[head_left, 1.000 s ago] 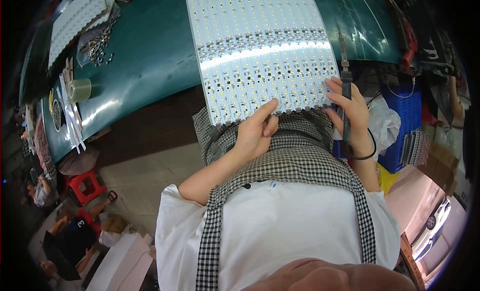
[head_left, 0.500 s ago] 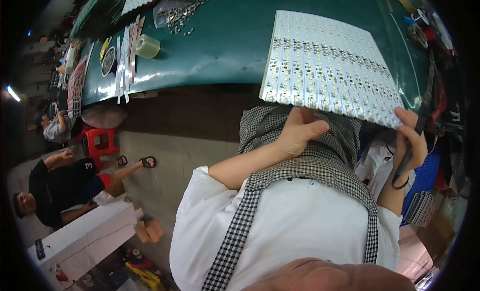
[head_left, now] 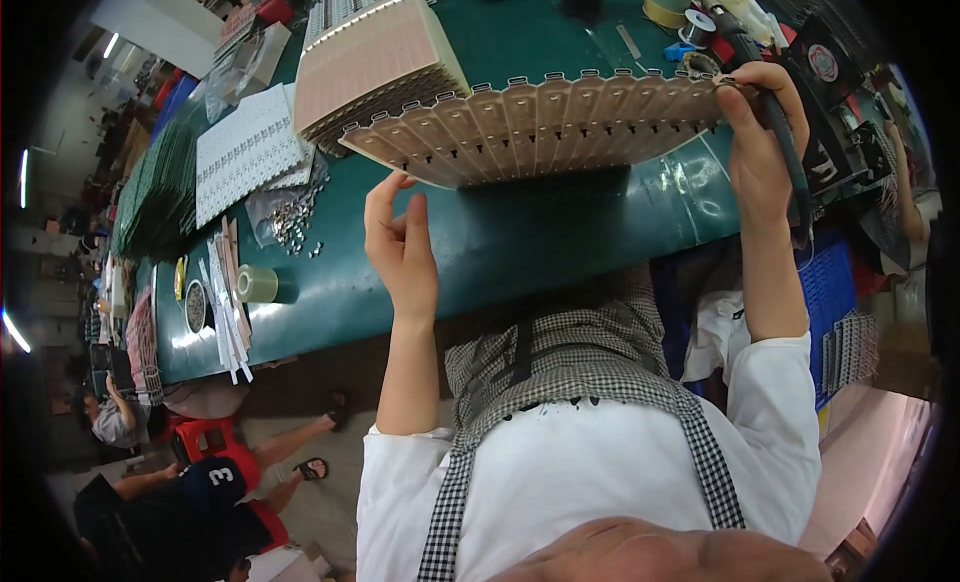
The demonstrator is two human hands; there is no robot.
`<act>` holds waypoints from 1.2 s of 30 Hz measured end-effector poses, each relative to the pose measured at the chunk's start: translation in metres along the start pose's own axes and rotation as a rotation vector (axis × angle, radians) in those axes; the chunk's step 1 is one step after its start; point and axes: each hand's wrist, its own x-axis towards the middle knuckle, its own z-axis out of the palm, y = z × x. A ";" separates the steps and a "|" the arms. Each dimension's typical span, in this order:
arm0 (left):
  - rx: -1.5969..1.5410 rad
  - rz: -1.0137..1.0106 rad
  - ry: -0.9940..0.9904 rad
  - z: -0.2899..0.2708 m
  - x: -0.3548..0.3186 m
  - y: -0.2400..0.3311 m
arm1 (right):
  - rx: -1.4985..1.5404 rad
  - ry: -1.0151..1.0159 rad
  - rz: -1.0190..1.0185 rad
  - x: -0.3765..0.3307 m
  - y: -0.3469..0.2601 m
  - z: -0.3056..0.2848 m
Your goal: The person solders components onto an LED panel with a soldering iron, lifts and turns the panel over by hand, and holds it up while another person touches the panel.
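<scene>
the panel of led strips [head_left: 540,122] is now turned over: a moment ago its white side with the small leds faced up, and now the tan back side shows, lifted above the green table [head_left: 560,232] at the far right. the right hand [head_left: 765,132] grips its right end, and a dark pen-like tool is in the same hand. the left hand [head_left: 400,247] has let go; it is open with spread fingers just under the near left edge, holding nothing. so the flip looks almost done, i think. a stack of similar panels [head_left: 375,67] lies far left, and a tape roll [head_left: 258,284] sits at the left
</scene>
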 end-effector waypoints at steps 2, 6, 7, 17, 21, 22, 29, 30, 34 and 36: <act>-0.050 -0.080 -0.020 0.004 0.012 -0.007 | -0.019 0.015 0.025 0.004 0.006 0.000; -0.112 0.004 0.001 0.006 0.021 -0.014 | 0.022 0.007 0.027 0.006 0.007 -0.003; -0.122 0.008 -0.015 0.006 0.022 -0.014 | 0.041 0.018 0.012 0.007 0.008 -0.003; -0.186 -0.030 -0.045 0.008 0.026 -0.014 | 0.032 0.010 0.020 0.017 0.015 -0.002; -0.162 -0.030 -0.025 0.008 0.026 -0.013 | 0.033 0.023 0.040 0.017 0.018 -0.004; -0.176 -0.031 -0.033 0.009 0.027 -0.014 | 0.026 0.020 0.046 0.017 0.019 -0.005; -0.193 -0.035 -0.029 0.013 0.031 -0.010 | 0.053 0.047 0.050 0.012 0.030 -0.017; -0.194 -0.034 -0.031 0.013 0.031 -0.011 | 0.036 0.089 0.053 0.010 0.032 -0.019; -0.255 0.003 -0.051 0.014 0.035 -0.012 | -0.027 0.071 0.105 0.007 0.047 -0.032; -0.277 0.022 -0.075 0.015 0.038 -0.008 | -0.040 0.150 0.139 0.015 0.047 -0.021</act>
